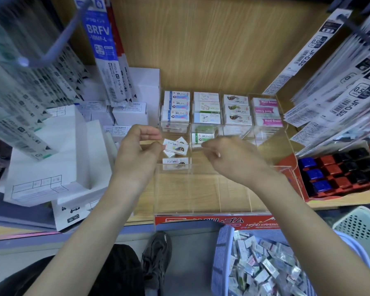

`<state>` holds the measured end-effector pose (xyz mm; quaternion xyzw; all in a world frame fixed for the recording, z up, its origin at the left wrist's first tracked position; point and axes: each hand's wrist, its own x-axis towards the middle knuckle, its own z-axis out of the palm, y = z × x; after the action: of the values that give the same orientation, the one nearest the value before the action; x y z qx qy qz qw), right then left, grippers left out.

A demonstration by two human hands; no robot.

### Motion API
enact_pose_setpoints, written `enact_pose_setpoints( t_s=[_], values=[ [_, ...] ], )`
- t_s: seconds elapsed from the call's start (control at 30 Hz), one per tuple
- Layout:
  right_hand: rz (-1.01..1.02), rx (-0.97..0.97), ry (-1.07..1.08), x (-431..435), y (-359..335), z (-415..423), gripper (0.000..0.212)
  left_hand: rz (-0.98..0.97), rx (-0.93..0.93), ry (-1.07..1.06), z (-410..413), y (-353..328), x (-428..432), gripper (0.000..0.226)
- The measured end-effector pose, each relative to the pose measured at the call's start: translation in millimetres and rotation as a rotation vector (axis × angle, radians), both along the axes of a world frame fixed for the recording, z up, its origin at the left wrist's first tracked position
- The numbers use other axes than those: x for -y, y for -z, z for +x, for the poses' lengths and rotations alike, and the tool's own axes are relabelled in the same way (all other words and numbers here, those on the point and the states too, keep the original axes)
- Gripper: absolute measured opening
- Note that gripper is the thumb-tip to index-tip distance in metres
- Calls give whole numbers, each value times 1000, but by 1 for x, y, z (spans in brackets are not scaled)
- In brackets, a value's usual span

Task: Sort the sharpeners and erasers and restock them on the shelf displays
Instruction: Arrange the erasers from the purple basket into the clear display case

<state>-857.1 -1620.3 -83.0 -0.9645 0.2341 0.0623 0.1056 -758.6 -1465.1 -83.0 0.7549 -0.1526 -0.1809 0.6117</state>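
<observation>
A clear acrylic display [203, 189] with compartments stands on the wooden shelf. Its back rows hold stacked erasers [236, 110] in white, blue, green and pink sleeves. My left hand [137, 154] pinches a small bunch of white erasers with a dark swirl print [176, 147] over the left compartment. One more such eraser [175, 163] lies below them in the display. My right hand [229, 157] hovers over the middle compartments with fingers loosely curled; nothing shows in it. A green-sleeved eraser [202, 137] lies just beyond its fingertips.
A blue basket [222, 259] full of mixed wrapped erasers sits at the lower right, a pale perforated basket [359, 227] beside it. A red tray of blue, red and black items [338, 174] stands at right. White boxes [51, 159] pile up left. Hanging refill packs [340, 86] crowd both sides.
</observation>
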Motion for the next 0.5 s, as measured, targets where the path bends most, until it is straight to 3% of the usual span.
enact_pose_setpoints(
  t_s=[0.13,0.23,0.37,0.5],
  values=[
    [-107,253,-120,-8,-8,19,19,16,58,5,2,-3,-5,31],
    [-128,131,-280,-19,10,45,26,-20,48,2,5,-6,-9,29],
    [-353,-61,-341,-21,21,67,43,-49,24,-3,7,-8,-10,31],
    [-401,-171,-419,-24,12,70,31,-44,23,23,6,-8,-9,30]
  ],
)
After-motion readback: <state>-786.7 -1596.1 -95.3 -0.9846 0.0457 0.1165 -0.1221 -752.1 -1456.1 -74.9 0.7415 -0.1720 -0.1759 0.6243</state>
